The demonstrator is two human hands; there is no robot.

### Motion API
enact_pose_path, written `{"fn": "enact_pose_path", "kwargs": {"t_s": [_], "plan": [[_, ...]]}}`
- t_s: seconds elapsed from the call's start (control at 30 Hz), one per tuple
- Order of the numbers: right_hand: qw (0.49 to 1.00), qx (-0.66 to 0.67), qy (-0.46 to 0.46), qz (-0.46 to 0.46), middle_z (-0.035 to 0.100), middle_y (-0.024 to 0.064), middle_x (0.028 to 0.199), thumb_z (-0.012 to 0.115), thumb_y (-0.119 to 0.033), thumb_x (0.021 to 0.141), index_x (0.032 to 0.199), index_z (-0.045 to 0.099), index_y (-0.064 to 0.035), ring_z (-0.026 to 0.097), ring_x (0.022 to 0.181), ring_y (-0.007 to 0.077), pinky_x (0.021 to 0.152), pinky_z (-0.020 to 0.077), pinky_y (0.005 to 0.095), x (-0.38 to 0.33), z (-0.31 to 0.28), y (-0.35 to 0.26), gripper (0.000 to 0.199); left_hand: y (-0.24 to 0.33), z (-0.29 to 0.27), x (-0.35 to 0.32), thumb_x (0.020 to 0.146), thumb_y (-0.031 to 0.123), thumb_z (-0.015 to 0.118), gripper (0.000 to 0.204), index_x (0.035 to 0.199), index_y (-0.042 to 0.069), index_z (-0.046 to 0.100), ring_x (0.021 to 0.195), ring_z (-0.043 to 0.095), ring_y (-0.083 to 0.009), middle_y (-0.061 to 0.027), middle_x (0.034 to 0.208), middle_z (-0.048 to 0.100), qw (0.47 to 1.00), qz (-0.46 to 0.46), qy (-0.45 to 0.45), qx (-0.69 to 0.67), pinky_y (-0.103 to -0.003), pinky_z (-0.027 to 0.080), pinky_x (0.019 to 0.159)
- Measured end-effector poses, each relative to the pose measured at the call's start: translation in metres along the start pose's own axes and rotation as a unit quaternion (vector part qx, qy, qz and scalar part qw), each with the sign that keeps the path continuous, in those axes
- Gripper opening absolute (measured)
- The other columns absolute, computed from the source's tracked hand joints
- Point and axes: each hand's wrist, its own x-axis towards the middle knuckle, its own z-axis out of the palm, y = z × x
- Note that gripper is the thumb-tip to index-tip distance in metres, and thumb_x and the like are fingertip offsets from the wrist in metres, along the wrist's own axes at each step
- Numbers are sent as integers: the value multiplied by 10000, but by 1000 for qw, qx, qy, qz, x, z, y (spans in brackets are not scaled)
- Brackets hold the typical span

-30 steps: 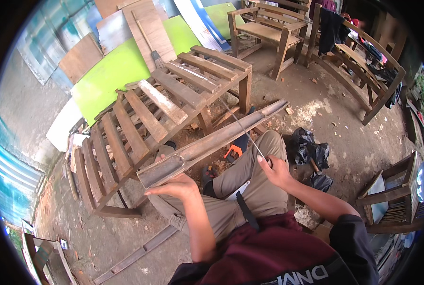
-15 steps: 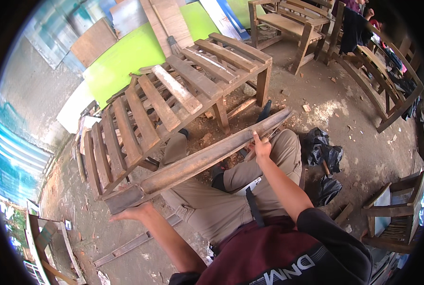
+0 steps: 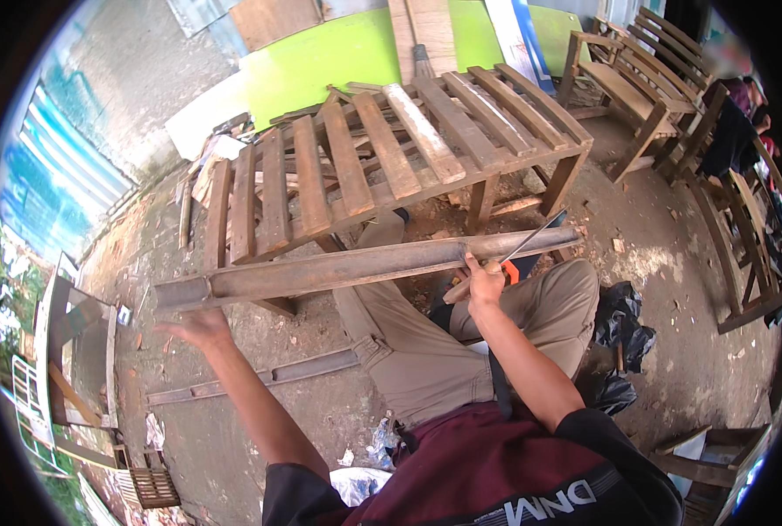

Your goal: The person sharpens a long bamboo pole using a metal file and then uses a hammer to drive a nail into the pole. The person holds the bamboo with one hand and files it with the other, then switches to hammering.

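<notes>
A long split bamboo piece [image 3: 338,267], brown and hollowed like a trough with ridges at its joints, lies slantwise across in front of me above my lap. My left hand [image 3: 200,329] is just under its left end, palm up with fingers stretched out flat; whether it bears the weight I cannot tell. My right hand [image 3: 486,285] is closed on a long-bladed knife, its thumb against the bamboo's near edge. The knife's thin dark blade [image 3: 534,235] points up and right past the bamboo. Something orange [image 3: 512,273] shows beside this hand, its kind unclear.
A slatted wooden bench [image 3: 347,167] stands just beyond the bamboo. Another split bamboo length [image 3: 312,366] lies on the floor to my left. Black plastic bags [image 3: 623,324] lie by my right knee. Wooden chairs [image 3: 628,96] and a person's sleeve [image 3: 740,95] are far right.
My view has turned left, so the scene sits further right. The bamboo lies more level. The knife blade now shows clearly above the right hand. My left hand's fingers remain stretched under the bamboo end.
</notes>
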Motion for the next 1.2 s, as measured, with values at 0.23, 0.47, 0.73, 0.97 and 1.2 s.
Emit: {"fn": "enact_pose_path", "kwargs": {"t_s": [0.23,0.47,0.73,0.97,1.2], "plan": [[997,-51,-38,48,613,150,1140,723,-13,891,1167,510,18,682,954,293,824,633,446,-55,41,44,351,-82,8,-104,838,853,408,1075,1573,103,179,1341,456,-346,-201,1467,436,999,1,-23,44,-539,320,1164],[976,-108,-136,134,657,193,1040,711,-174,944,1059,550,38,731,839,319,647,633,396,-107,24,34,290,-62,22,-68,792,869,487,930,1270,72,462,955,573,-292,-133,1044,561,992,-66,16,-103,-514,492,943],[920,-256,-292,46,594,61,740,717,-228,947,862,545,-37,628,553,164,496,509,310,-134,3,11,271,16,73,-22,813,870,448,998,1371,44,403,1024,567,-327,-168,1170,523,999,2,-39,-32,-525,485,947],[871,-260,-413,-46,534,14,667,690,-187,966,943,489,-58,550,515,96,479,465,268,-155,37,-24,240,116,135,-19,893,814,373,954,1441,35,326,1151,555,-403,-244,1291,476,983,133,-61,109,-551,494,977],[815,-268,-507,-81,557,0,674,687,-182,955,907,539,-55,558,534,70,484,459,240,-138,68,-30,201,216,160,1,942,763,339,918,1505,43,244,1140,588,-440,-316,1361,476,952,234,-61,186,-563,529,957]]}}
